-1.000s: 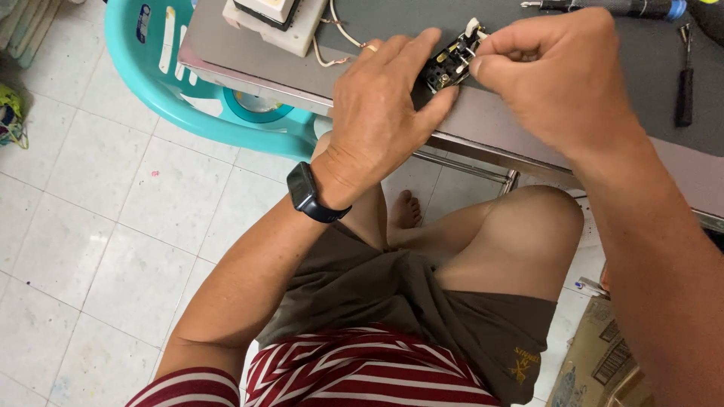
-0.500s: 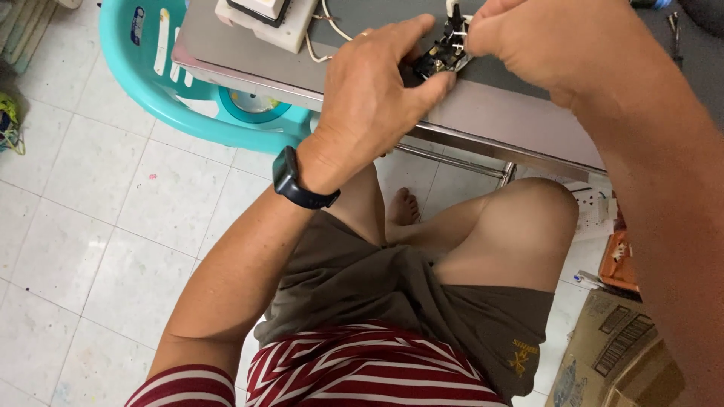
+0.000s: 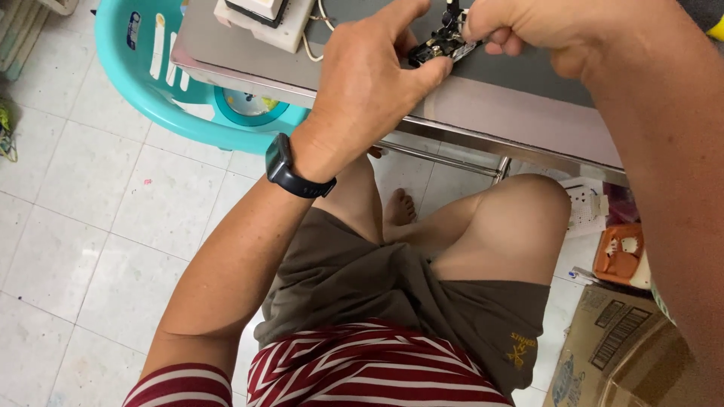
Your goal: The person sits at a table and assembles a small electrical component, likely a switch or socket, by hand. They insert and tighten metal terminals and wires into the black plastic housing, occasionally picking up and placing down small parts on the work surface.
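Fingers of the left hand [image 3: 369, 90] clamp the small black electrical part [image 3: 436, 49] lengthwise from below-left, while the right hand [image 3: 543, 26] pinches its upper-right end.

Part [image 3: 437, 49] in hands: black w/ silver bits. Watch [image 3: 290, 169] black. Counter [image 3: 520, 113] grey, metal edge. Chair [image 3: 151, 90] turquoise. Box [image 3: 264, 19] cream/white. Shorts [image 3: 362, 286] olive-brown, yellow mark. Shirt [image 3: 362, 373] red & white stripes. Floor [image 3: 83, 226] white tile. Carton [image 3: 603, 354] brown.
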